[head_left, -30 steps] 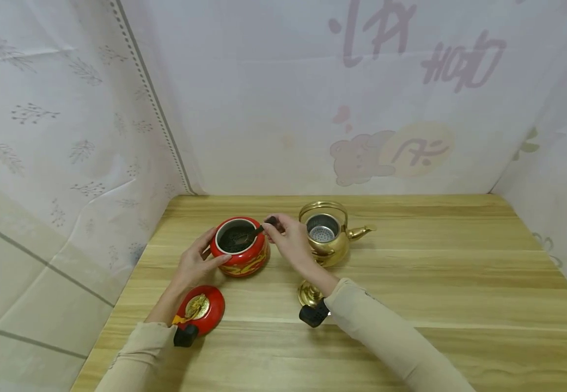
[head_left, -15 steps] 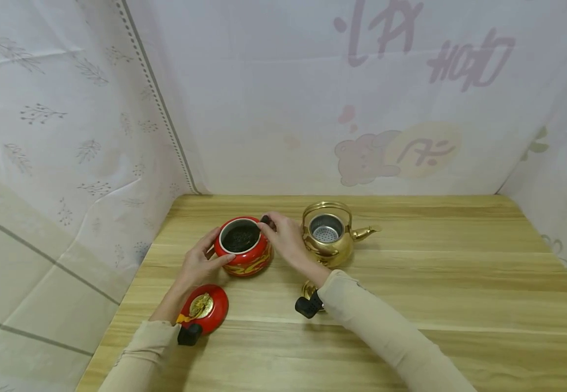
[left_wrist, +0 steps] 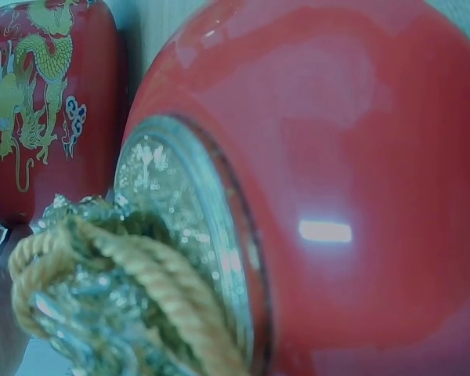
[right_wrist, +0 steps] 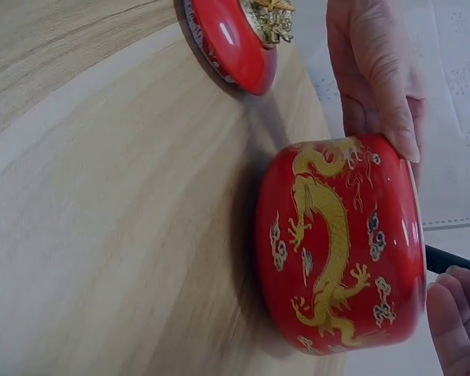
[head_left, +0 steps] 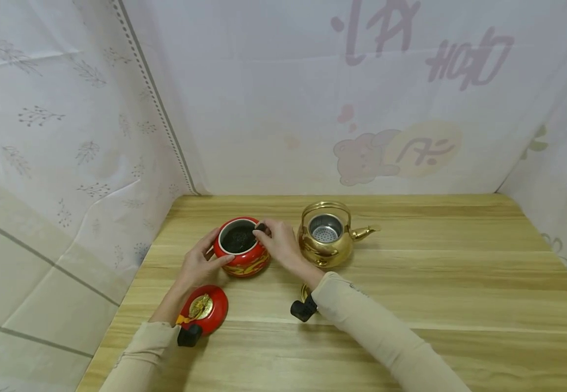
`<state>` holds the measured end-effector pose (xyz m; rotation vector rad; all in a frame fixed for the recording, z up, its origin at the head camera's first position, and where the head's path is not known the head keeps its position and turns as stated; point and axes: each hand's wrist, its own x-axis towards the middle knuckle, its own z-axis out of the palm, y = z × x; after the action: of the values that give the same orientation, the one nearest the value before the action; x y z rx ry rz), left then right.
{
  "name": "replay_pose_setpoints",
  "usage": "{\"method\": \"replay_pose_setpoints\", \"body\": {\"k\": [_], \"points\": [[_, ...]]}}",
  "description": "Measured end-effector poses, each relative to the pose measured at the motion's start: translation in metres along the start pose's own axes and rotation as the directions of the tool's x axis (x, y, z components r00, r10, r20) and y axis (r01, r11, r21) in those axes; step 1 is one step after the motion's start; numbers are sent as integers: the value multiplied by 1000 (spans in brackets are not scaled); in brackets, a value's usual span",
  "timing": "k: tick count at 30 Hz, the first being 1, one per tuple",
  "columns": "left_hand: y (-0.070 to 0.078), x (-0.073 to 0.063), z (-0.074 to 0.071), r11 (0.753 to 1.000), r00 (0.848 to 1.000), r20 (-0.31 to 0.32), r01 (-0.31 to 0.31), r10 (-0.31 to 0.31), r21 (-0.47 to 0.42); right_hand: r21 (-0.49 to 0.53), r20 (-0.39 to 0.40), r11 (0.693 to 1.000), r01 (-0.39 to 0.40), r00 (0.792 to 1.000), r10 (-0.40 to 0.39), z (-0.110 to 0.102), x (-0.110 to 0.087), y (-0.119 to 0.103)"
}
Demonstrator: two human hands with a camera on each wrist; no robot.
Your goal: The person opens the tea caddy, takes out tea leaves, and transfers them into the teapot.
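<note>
A red ceramic jar [head_left: 246,265] with a golden dragon and white inner rim stands on the table. Dark, dry-looking leaves [head_left: 236,238] fill its lower part. My left hand [head_left: 201,263] grips the jar's left side, thumb near the rim; the right wrist view shows this hand [right_wrist: 384,74] too. Over the jar's right rim, my right hand [head_left: 280,244] pinches the dark handle of a spoon [head_left: 259,227]. The handle [right_wrist: 454,262] also shows in the right wrist view. The spoon's bowl is hidden inside the jar.
The jar's red lid [head_left: 217,313], with a gold knob and yellow cord, lies below my left wrist. A golden teapot [head_left: 329,253] with a metal strainer [head_left: 325,234] stands right of the jar. Its small golden lid [head_left: 305,292] is partly hidden by my right wrist camera [head_left: 303,309].
The right hand first rose slightly, then moved left and down over the jar with the spoon. The spoon's bowl, visible a second ago, is hidden now. My left hand keeps its hold.
</note>
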<state>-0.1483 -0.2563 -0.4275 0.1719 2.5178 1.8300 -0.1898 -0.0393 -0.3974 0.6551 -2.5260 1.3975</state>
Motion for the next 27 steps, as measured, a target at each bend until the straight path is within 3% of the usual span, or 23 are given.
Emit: {"method": "replay_pose_setpoints", "body": {"k": [11,18,27], "points": [[-5,2,0,1000,1000,-6,-13,12,-13,128,50,983,-131,991,126,8,-3,2],[-5,2,-1,1000,1000,-10,-19,19,-10,145,46,981,-126,992,120,10,-1,3],[-5,2,0,999,1000,-6,-23,23,-35,89,6,991,-99,995,99,12,-1,4]]}}
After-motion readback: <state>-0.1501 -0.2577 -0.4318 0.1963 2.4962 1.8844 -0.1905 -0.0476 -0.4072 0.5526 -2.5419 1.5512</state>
